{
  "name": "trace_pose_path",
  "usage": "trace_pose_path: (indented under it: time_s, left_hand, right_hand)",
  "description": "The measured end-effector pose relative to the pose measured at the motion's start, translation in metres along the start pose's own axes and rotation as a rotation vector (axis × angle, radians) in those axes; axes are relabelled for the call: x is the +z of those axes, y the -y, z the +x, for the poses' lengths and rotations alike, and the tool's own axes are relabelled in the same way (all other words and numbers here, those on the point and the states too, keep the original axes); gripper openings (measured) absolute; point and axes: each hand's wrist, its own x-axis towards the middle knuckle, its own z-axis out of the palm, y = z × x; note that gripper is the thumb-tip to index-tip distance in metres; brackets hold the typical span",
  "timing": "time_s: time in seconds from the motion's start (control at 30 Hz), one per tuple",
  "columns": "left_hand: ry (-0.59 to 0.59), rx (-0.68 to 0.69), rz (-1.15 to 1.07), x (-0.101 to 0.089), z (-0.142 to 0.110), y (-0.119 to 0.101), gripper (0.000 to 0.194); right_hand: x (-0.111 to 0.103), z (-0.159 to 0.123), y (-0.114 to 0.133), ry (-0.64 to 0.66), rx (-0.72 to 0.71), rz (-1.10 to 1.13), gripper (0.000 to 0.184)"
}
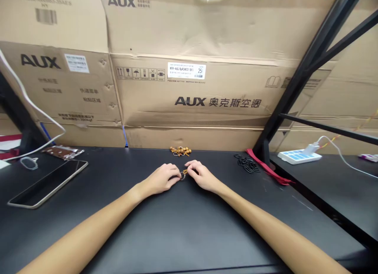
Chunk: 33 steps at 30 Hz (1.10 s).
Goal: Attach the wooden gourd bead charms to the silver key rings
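Head view, left hand [165, 177] pinching round ring [183, 178], right hand [203, 177] at yellow cord [185, 171]

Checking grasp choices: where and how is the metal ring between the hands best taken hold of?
Probably grip the metal ring by its left rim, coming from the left, where the left hand is: the thin loop suits a pinch, and the yellow cord sits toward the right hand.

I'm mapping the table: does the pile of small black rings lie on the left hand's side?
No, the small black rings lie right of the right hand, near the flat red strap.
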Motion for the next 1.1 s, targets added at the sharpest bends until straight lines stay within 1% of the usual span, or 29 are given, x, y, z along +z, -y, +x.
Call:
trace_pose_path:
  time_s: [0.17,0.33,0.47,0.73,0.83,0.93,1.1]
  left_hand:
    - [0.013,-0.039,-0.041,0.001,0.0,0.001,0.009]
    - [0.015,-0.099,-0.101,0.004,-0.001,0.005,0.008]
    - [0.007,-0.118,-0.137,0.003,-0.001,0.004,0.007]
    - [0.006,-0.05,-0.178,0.0,0.002,-0.007,0.009]
    - [0.011,-0.055,-0.188,0.0,0.002,-0.008,0.01]
    - [0.012,-0.071,-0.179,0.0,0.002,-0.007,0.01]
    - [0.009,-0.085,-0.169,0.001,0.002,-0.007,0.012]
  right_hand:
    - [-0.002,0.001,0.001,0.02,0.051,0.031,0.025]
    - [0.0,0.0,0.001,0.033,0.038,-0.009,0.025]
    - [0.002,0.0,0.0,0.038,0.033,-0.041,0.023]
    - [0.007,-0.001,-0.006,0.003,-0.009,-0.154,0.018]
    - [0.007,-0.002,-0.006,0.006,-0.023,-0.169,0.017]
    - [0.005,-0.003,-0.005,0.022,-0.038,-0.18,0.011]
    - [0.003,-0.005,-0.003,0.068,-0.09,-0.191,0.013]
